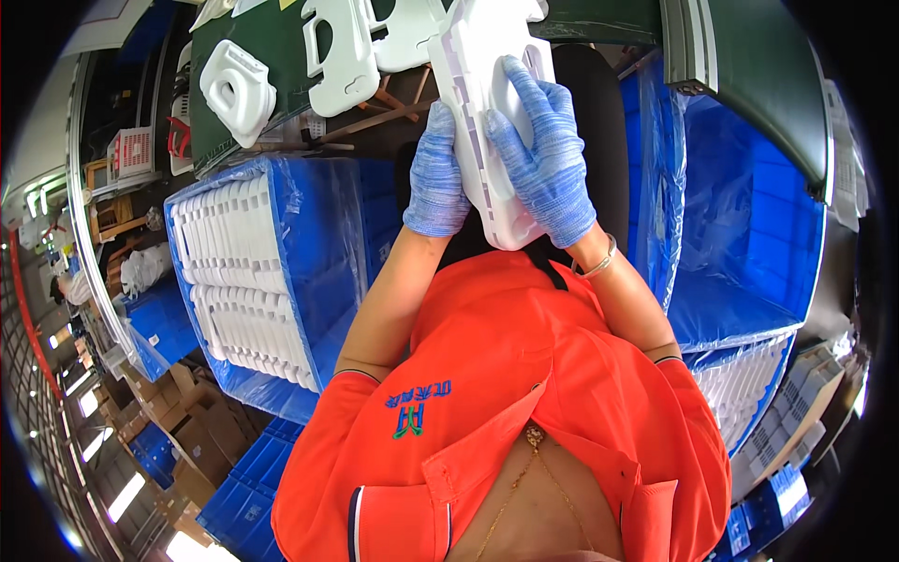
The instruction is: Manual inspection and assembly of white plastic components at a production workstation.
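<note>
Between my gloved hands is a white moulded plastic part (466, 70), long and shell-like, with a row of slots along its edge, tilted above my lap. Around its left edge curls my left hand (437, 178), in a blue knit glove, its fingers partly hidden behind the part. My right hand (545, 159), gloved alike, grips the right side, with its thumb and forefinger lying over the front face. At the table's near edge, beyond the held piece, lie a flat white part with an oval opening (342, 66) and a similar one (408, 33). A chunkier white piece with a looped opening (239, 91) lies farther left.
A dark green tabletop (286, 56) spans the far side. To my left, a blue plastic-lined crate (323, 225) holds rows of white parts. Right of me stand a lined blue crate (740, 215) and another with white parts (744, 389). Cardboard boxes (201, 440) are stacked at lower left.
</note>
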Tool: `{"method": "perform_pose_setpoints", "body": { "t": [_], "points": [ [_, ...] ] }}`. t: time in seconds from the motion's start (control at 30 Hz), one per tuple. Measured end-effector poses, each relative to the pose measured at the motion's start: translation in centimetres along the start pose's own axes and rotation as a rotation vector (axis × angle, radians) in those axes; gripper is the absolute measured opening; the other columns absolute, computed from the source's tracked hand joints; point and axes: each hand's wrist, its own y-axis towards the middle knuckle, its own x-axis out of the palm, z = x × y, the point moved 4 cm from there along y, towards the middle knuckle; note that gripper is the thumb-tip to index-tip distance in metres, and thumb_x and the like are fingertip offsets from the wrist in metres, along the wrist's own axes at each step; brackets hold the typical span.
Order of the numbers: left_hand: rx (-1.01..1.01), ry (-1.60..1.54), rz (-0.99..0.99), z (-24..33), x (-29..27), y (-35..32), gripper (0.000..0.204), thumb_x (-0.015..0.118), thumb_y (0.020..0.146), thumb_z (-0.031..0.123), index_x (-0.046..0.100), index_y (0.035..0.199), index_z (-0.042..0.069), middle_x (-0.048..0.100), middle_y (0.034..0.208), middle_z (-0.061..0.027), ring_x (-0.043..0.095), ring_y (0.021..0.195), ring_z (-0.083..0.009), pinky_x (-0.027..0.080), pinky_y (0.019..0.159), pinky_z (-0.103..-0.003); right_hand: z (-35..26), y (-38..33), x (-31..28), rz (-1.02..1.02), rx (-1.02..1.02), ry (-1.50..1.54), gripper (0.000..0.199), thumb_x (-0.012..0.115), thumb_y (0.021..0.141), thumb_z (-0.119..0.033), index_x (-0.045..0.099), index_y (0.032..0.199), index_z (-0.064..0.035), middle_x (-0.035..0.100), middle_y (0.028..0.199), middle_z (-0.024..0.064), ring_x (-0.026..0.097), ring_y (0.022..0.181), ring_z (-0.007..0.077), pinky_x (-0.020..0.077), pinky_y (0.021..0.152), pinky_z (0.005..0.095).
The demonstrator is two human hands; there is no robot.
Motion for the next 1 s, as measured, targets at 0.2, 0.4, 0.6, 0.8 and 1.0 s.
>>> {"method": "perform_pose_setpoints", "body": {
  "t": [0.2, 0.4, 0.6, 0.8, 1.0],
  "points": [
    [0.008, -0.02, -0.036, -0.1, 0.2, -0.1, 0.049, 0.044, 0.095, 0.041, 0.045, 0.13, 0.006, 0.056, 0.118, -0.0086, 0.055, 0.104, -0.0175, 0.046, 0.09, -0.029, -0.3, 0.1, -0.4, -0.007, -0.005, -0.028, 0.049, 0.061, 0.086, -0.019, 0.046, 0.132, -0.0095, 0.048, 0.109, 0.0145, 0.057, 0.096, 0.025, 0.0481, 0.083, 0.0327],
    [0.061, 0.047, -0.08, 0.1, 0.9, -0.3, 0.054, 0.044, 0.095, 0.042, 0.039, 0.135, 0.006, 0.052, 0.124, -0.0092, 0.052, 0.11, -0.0185, 0.043, 0.095, -0.03, 1.1, -0.1, -0.1, -0.028, 0.074, 0.147, 0.05, 0.062, 0.087, -0.018, 0.045, 0.133, -0.0071, 0.05, 0.105, 0.0069, 0.053, 0.09, 0.0155, 0.0461, 0.083, 0.027],
    [0.074, 0.129, -0.063, -0.2, 0.1, 0.0, 0.059, 0.047, 0.093, 0.042, 0.034, 0.139, 0.008, 0.048, 0.128, -0.0072, 0.048, 0.115, -0.0184, 0.041, 0.098, -0.031, 3.2, 0.1, -2.4, 0.076, 0.147, 0.07, 0.047, 0.065, 0.085, -0.017, 0.05, 0.129, -0.007, 0.053, 0.097, 0.0032, 0.053, 0.083, 0.0097, 0.0466, 0.078, 0.0232],
    [0.036, 0.125, -0.136, -1.5, 0.5, 0.4, 0.06, 0.05, 0.091, 0.042, 0.033, 0.14, 0.012, 0.046, 0.129, -0.0054, 0.047, 0.114, -0.0173, 0.041, 0.097, -0.033, 7.9, -1.3, -4.3, 0.105, 0.028, -0.681, 0.054, 0.07, 0.075, -0.025, 0.055, 0.125, -0.0109, 0.052, 0.108, 0.0132, 0.051, 0.098, 0.0297, 0.0427, 0.088, 0.0382],
    [0.048, 0.204, -0.144, -3.1, 0.9, 0.8, 0.065, 0.051, 0.091, 0.044, 0.03, 0.142, 0.011, 0.043, 0.133, -0.007, 0.045, 0.117, -0.0171, 0.037, 0.099, -0.031, 7.4, -2.0, -4.0, 0.175, 0.009, -0.774, 0.047, 0.069, 0.076, -0.025, 0.058, 0.121, -0.0127, 0.051, 0.117, 0.0145, 0.047, 0.105, 0.0312, 0.0406, 0.091, 0.0383]
  ]
}}
